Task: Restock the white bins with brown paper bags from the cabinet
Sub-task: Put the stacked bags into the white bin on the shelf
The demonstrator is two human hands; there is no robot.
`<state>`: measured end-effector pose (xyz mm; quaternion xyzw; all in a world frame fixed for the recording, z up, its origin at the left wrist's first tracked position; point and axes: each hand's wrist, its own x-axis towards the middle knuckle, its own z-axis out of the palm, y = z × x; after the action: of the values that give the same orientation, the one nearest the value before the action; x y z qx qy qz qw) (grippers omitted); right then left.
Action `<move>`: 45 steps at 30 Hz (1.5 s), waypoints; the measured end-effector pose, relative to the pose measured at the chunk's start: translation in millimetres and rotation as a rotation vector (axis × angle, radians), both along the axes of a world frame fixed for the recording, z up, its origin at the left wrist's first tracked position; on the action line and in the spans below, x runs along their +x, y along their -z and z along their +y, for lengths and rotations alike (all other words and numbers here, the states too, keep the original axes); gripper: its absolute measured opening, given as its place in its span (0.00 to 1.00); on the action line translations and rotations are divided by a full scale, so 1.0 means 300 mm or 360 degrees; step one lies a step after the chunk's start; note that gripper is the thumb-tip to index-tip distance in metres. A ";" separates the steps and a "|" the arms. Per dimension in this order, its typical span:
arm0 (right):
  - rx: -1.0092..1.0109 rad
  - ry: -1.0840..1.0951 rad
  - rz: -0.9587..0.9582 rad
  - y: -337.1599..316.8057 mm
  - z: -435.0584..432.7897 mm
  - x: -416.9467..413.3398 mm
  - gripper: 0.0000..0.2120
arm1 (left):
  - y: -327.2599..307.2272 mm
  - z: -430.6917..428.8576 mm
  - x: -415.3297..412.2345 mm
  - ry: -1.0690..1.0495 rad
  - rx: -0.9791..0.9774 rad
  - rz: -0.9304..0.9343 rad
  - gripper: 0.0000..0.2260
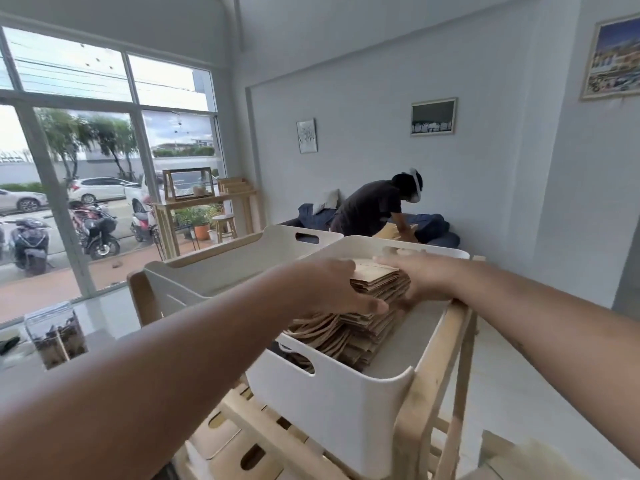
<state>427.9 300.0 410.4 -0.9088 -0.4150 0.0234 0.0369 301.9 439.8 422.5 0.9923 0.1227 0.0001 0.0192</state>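
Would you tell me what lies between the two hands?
Head view: the stack of brown paper bags lies between left hand and right hand.

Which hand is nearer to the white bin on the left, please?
Left. The left hand holds the brown paper bags on the side facing that white bin; the right hand holds their opposite side.
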 end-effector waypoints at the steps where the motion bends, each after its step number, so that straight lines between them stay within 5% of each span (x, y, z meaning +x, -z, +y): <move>1: -0.0017 0.0013 -0.0055 0.001 -0.008 0.010 0.40 | 0.013 -0.004 0.007 -0.0016 0.0101 0.0018 0.44; 5: -0.0106 0.0128 -0.0095 0.046 0.016 0.068 0.21 | 0.050 -0.033 0.036 -0.0023 0.0409 -0.0201 0.41; 14: -0.0023 0.0503 -0.0172 0.070 0.079 0.144 0.17 | 0.079 -0.070 0.067 -0.0103 0.0561 -0.0184 0.29; 20: 0.0006 0.0490 -0.0045 0.060 0.062 0.136 0.14 | 0.073 -0.065 0.068 -0.0147 0.0581 -0.0107 0.32; 29: 0.0288 0.0637 -0.0159 0.026 0.003 0.062 0.15 | 0.006 -0.073 0.047 -0.0160 0.0458 -0.0187 0.37; 45: 0.0487 0.0487 -0.0163 -0.021 -0.552 -0.204 0.29 | -0.112 -0.428 -0.113 0.0023 0.0213 -0.0624 0.18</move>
<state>366.8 134.3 416.8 -0.9450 -0.2722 -0.0919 0.1564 268.0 311.3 456.0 0.9732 0.1092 0.2013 -0.0233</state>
